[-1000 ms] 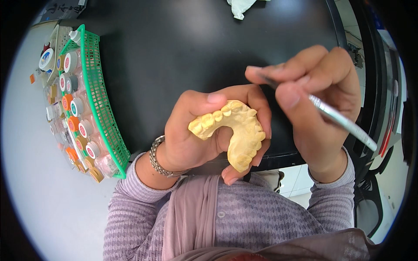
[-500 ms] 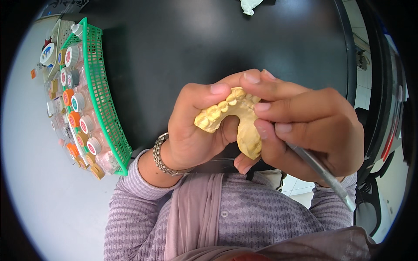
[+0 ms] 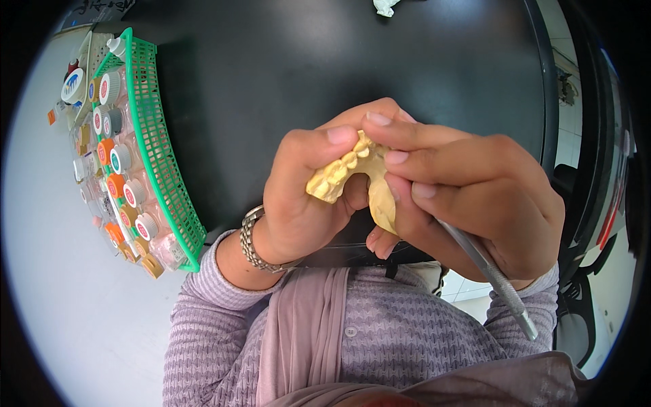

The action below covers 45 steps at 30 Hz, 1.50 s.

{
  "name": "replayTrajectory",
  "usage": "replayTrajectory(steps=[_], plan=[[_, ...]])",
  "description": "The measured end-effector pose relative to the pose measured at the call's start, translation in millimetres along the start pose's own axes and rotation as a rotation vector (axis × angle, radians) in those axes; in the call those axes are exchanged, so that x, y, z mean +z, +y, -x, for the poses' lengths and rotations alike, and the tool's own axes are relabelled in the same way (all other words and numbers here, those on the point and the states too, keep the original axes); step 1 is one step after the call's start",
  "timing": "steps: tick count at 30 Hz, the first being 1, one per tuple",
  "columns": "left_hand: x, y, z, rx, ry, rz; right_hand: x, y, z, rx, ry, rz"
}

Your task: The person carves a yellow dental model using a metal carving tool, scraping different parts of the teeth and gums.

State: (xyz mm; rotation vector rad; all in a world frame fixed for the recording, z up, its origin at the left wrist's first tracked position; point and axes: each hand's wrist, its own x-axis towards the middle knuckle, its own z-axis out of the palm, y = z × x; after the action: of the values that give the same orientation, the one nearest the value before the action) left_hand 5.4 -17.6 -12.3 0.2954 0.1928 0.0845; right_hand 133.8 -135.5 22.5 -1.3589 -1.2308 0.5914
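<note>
A yellow plaster dental model (image 3: 381, 198), a horseshoe-shaped arch with teeth, is held up over the near edge of the black table. My left hand (image 3: 295, 173) grips it from the left, the thumb at the front teeth and other fingers behind and under it. Closed around a slim metal hand instrument with a knurled handle (image 3: 494, 277), my right hand (image 3: 481, 197) rests its fingertips against the right side of the arch. The handle slants down to the right. Those fingers hide the instrument's working tip and part of the tooth row.
A green plastic basket (image 3: 150, 122) full of capped bottles and jars stands at the left. On the black table (image 3: 285, 61), a crumpled whitish piece (image 3: 386, 7) lies at the far edge of view. Dark chair-like furniture (image 3: 576, 305) is at the right.
The dental model has tilted in my left hand, so its right limb looks narrower. My right hand has shifted slightly left, and the instrument's handle end has swung a little left and down.
</note>
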Motion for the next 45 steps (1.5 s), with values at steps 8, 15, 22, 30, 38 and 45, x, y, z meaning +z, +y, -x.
replayTrajectory(steps=[8, 15, 22, 30, 38, 45], plan=[[15, 3, -6, -0.038, 0.124, 0.031, -6, 13, -8, -0.154, 0.020, -0.037], [9, 5, -5, -0.098, 0.039, 0.109, -12, 17, -10, -0.103, 0.036, -0.087], [5, 4, -6, -0.065, 0.031, 0.064, -11, 5, -11, -0.123, -0.077, 0.075], [2, 2, -4, -0.026, 0.035, 0.043, -8, 5, -6, -0.121, -0.086, 0.112], [2, 0, -5, -0.016, 0.030, 0.036, -1, 9, -3, -0.091, -0.007, 0.106], [3, -1, -8, -0.021, 0.028, 0.022, 2, 10, 0, -0.089, 0.024, 0.119]])
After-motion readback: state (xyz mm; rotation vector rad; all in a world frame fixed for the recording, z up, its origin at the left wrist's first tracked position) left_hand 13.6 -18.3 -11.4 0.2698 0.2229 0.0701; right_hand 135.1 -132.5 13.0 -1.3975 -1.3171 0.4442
